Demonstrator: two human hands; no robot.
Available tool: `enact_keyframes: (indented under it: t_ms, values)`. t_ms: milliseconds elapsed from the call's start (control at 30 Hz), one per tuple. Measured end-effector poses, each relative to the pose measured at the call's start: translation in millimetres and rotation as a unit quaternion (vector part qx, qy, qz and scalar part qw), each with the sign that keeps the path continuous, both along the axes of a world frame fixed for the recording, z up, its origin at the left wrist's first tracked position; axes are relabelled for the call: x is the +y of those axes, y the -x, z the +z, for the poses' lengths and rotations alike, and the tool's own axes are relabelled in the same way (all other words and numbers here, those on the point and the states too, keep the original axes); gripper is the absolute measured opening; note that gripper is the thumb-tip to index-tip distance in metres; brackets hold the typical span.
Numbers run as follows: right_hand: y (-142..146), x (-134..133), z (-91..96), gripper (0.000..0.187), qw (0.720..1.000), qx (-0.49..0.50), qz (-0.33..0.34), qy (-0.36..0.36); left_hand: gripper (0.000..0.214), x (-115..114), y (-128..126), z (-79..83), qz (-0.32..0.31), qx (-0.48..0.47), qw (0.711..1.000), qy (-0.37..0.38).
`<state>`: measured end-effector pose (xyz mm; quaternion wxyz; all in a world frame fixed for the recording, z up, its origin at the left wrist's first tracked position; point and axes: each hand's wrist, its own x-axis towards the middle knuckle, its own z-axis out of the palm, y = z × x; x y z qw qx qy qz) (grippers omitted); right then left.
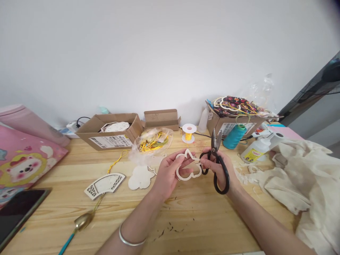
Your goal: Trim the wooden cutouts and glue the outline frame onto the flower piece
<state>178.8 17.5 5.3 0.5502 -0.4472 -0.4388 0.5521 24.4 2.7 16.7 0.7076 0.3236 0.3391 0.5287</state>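
Note:
My left hand (168,173) is closed on a pale wooden outline frame (180,176), thumb on its left side and fingers behind. The frame has a rounded, lobed shape with a pointed top and an open middle. Black-handled scissors (225,177) are in my right hand (221,163), blades pointing up and slightly parted. The thumb and fingertips of that hand also touch the frame's right edge. Left of my hands, a solid pale cutout (140,178) of similar lobed outline lies flat. Beyond the frame stands a spool of yellow thread (188,136).
A fan-shaped wooden ornament (106,182) and a gold spoon (83,220) lie left, near a phone (21,212). Cardboard boxes (138,129) line the wall, with a bag of yellow cords (154,141). To the right are teal thread (235,137), a glue bottle (256,150) and cream cloth (305,177).

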Motion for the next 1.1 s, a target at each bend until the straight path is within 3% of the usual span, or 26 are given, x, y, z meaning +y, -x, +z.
enact_keyframes:
  t_ms: [533,867,1100]
  values:
    - [5.8,-5.0,-2.5,0.032,0.999,-0.012,0.052,0.004,0.016,3.7,-0.6,-3.0,0.059,0.066,0.994,0.059]
    - [3.2,-1.6,-9.0,0.033,0.998,-0.014,0.064,0.014,0.020,4.2,0.4,-4.6,0.046,0.038,0.995,0.081]
    - [5.1,-2.9,-7.1,0.032,0.997,-0.014,0.072,0.017,0.016,4.5,-2.8,-3.8,0.084,0.070,0.988,0.111]
